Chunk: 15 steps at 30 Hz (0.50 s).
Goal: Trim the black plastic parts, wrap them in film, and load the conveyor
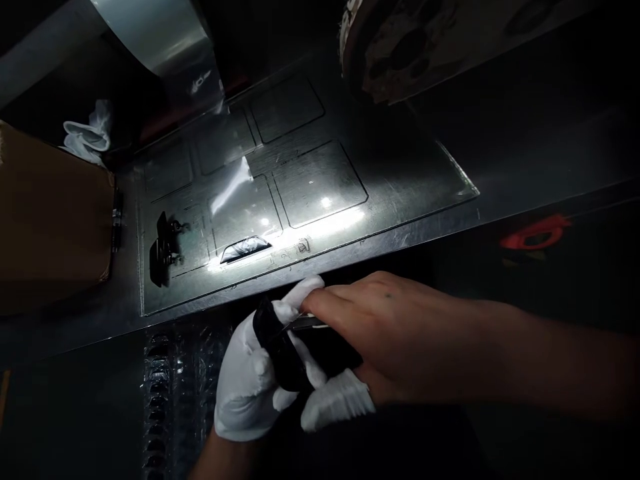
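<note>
My left hand [245,380], in a white glove, grips a small black curved plastic part [280,350] that is tilted between thumb and fingers. Close against it on the right is my right hand [370,327], mostly bare, with white fabric over the thumb. Its fingers are closed around a thin, pale metallic tool [305,323], which reaches to the black part; its kind is mostly hidden. On the bench sheet beyond my hands lies a shiny black-edged piece [245,249]. Further left stand black parts [163,250] with small clips or pins.
A clear sheet [400,193] with dark rectangular outlines covers the metal bench. A cardboard box [53,220] and a crumpled white glove [90,133] are at left, a film roll [155,33] behind. Below the edge sits a clear plastic tray [175,400] of dark parts. An orange-red object [535,233] lies right.
</note>
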### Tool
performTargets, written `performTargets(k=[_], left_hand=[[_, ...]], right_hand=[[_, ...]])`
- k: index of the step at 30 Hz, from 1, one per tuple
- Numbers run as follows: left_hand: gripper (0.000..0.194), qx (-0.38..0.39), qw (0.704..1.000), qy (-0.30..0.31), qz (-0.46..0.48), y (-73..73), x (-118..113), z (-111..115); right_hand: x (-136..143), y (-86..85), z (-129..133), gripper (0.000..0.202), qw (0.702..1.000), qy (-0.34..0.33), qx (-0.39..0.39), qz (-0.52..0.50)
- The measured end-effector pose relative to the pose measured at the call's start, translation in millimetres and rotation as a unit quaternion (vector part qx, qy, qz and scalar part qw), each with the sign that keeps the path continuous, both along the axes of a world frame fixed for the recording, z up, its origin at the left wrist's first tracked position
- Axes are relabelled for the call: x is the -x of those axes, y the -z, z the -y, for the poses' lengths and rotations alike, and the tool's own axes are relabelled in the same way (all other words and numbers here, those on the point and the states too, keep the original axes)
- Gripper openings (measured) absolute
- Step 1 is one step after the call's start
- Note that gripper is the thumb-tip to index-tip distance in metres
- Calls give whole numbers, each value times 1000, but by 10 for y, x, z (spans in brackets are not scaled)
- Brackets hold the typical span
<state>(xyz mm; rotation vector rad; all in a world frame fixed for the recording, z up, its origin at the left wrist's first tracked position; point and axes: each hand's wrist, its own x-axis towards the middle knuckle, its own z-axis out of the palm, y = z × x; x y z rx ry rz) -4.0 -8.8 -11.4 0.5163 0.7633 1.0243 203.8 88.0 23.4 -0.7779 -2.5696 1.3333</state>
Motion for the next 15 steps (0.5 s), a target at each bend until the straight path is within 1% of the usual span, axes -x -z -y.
performTargets(k=[5,7,10,12,15], left_hand=[[62,2,1000,-4,-25,-13,-4,-13],[59,0,1000,-5,-23,-27,-7,-25],[49,14,1000,-8,-21,-48,3,-29],[43,20,999,-27,-27,-53,14,-19],[39,22,998,-56,-34,-45,28,2]], right_hand=[[13,15,28,55,999,12,-34,25],[13,21,37,55,998,14,-51,28],[13,32,51,47,997,13,-70,31],[15,41,61,40,996,12,-77,36],[17,53,72,35,996,12,-83,43]])
